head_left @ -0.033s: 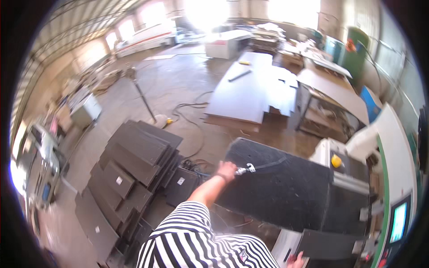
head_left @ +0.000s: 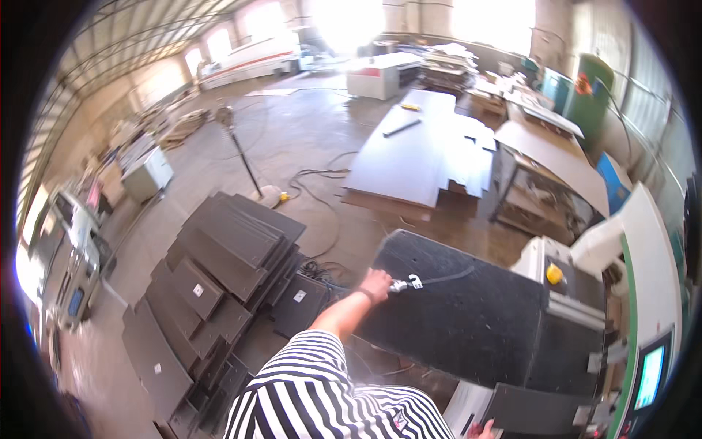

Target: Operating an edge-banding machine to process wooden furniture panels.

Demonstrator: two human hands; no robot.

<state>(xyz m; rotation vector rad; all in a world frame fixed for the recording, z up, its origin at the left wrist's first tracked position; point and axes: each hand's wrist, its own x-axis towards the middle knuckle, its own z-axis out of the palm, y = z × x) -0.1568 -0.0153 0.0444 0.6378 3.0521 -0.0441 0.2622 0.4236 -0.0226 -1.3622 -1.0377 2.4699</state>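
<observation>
My left hand reaches forward from a black-and-white striped sleeve and is shut on a small silver air nozzle. A thin hose curves away from it to the right. The nozzle lies over the near-left part of a large black machine bed. Only the fingertips of my right hand show at the lower edge, next to a dark panel; whether they grip anything is hidden.
Stacks of dark cut panels cover the floor to my left. Beyond the bed lie large grey sheets, a stand fan and cables. A white machine housing with a yellow knob and a lit screen stands at right.
</observation>
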